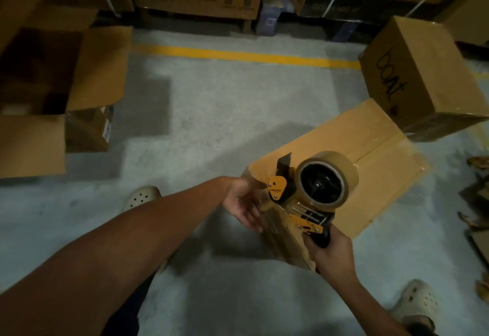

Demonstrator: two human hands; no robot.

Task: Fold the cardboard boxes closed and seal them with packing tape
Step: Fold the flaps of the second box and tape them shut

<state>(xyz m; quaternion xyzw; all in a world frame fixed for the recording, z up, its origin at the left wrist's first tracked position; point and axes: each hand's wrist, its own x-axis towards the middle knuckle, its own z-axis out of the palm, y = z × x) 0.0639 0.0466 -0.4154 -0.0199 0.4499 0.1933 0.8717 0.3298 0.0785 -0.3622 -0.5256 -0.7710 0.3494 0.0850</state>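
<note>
Here the fingers of the right hand (330, 253) are curled tight round the black handle of the yellow metal tape dispenser (296, 203), whose roll of brown packing tape (326, 179) sits over the near end of the closed brown cardboard box (375, 150). The left hand (242, 200) is spread, fingers straight and holding nothing, laid against the box's near side wall just beside the dispenser's nose. The box stands on the grey concrete floor (211, 124), its top flaps meeting at a seam that looks glossy with tape.

The step in hand seems to be finishing the strip over the near edge. To do it well, the flat left palm should brace the wall while the dispenser rolls down onto it, then tilts so the blade bites and tears cleanly. A firm wipe should then bed the tail. Whether the tape is cut already cannot be told.

Well apart to the left, a large brown carton (79, 76) stands with its flaps open, unsealed.
</note>
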